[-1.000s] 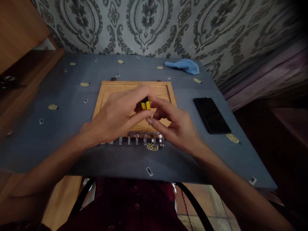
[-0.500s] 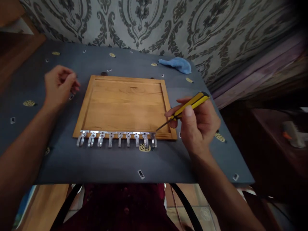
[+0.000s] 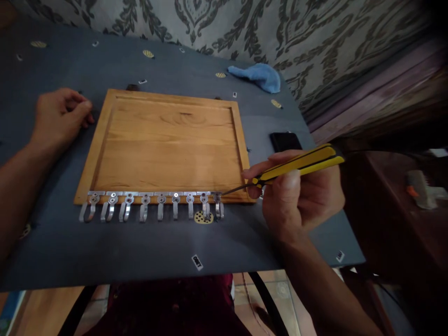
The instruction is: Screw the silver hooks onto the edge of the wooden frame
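Observation:
My right hand [image 3: 304, 196] grips a yellow-and-black screwdriver [image 3: 297, 164] by its handle. The thin shaft slants down left, and its tip is at or close to the rightmost hook [image 3: 219, 205] of a metal hook rail [image 3: 161, 195]. This rail, with several silver double hooks, lies along the near edge of a framed wooden board [image 3: 168, 144]. Screw heads show in several hook plates. To the left of the board, my left hand [image 3: 61, 112] is held with fingers curled and thumb near the index finger. Whatever may be between those fingers is hidden.
A grey patterned cloth covers the table [image 3: 140, 261]. Behind the board, a blue cloth [image 3: 259, 77] lies near the patterned curtain [image 3: 210, 28]. A black phone-like object [image 3: 285, 141] is beyond my right hand. Dark furniture [image 3: 392, 200] stands to the right.
The view has shifted and come closer to the board. The screwdriver now lies flatter, its handle lower and farther right, uncovering the black object. My left hand stays curled left of the board.

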Motion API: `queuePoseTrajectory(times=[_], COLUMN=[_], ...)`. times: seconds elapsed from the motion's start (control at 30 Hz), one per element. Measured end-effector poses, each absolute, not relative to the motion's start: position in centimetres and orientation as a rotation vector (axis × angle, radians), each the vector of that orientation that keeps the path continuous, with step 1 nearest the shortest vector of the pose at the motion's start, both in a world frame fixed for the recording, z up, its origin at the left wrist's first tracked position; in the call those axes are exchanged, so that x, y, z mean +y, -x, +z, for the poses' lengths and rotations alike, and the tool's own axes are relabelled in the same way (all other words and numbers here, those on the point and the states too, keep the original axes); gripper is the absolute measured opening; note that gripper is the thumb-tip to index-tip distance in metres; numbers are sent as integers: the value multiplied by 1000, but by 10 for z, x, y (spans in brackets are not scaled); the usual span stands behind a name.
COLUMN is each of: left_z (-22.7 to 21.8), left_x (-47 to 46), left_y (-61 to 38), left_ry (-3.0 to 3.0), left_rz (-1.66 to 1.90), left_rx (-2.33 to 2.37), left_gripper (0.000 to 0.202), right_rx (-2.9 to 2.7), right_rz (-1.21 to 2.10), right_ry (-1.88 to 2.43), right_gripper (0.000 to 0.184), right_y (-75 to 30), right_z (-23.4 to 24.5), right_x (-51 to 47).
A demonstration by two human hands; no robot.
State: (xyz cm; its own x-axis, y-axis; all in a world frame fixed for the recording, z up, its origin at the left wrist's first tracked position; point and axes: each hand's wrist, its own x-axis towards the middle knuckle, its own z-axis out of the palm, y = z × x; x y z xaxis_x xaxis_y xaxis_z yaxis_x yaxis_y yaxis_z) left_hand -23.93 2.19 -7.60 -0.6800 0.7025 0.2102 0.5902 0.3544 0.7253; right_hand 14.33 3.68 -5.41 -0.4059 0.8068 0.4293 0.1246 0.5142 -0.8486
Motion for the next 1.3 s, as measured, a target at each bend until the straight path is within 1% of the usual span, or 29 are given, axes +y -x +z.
queuePoseTrajectory(times=[0.1,0.23,0.6,0.77,1.0,1.13,1.3], left_z=[-75,-77,-83,-84,-91,-91,-87], left_x=[17,11,9,10,10,10,10], left_y=[236,237,241,244,253,252,248], left_ry=[-1248,-1344,-1367,-1354,-1403,-1405,-1386], left_rz=[1182,1156,1152,1110,1147,1133,1116], left_rx=[2481,2440,2416,2474,2425,2440,2455], left_gripper=[18,17,14,14,12,15,20], right_rx=[-1707,-1739,-1807,-1804,-1911,-1922,-1849], right_rz=[894,896,863,848,808,792,860], right_ry=[748,718,708,683,649,655,681], right_gripper=[16,14,15,16,14,6,8], right_y=[-140,-139,-138,-138,-143,-145,-141], right_z=[-56,-60,-58,-60,-58,-56,-51], right_x=[36,39,39,40,39,40,40])
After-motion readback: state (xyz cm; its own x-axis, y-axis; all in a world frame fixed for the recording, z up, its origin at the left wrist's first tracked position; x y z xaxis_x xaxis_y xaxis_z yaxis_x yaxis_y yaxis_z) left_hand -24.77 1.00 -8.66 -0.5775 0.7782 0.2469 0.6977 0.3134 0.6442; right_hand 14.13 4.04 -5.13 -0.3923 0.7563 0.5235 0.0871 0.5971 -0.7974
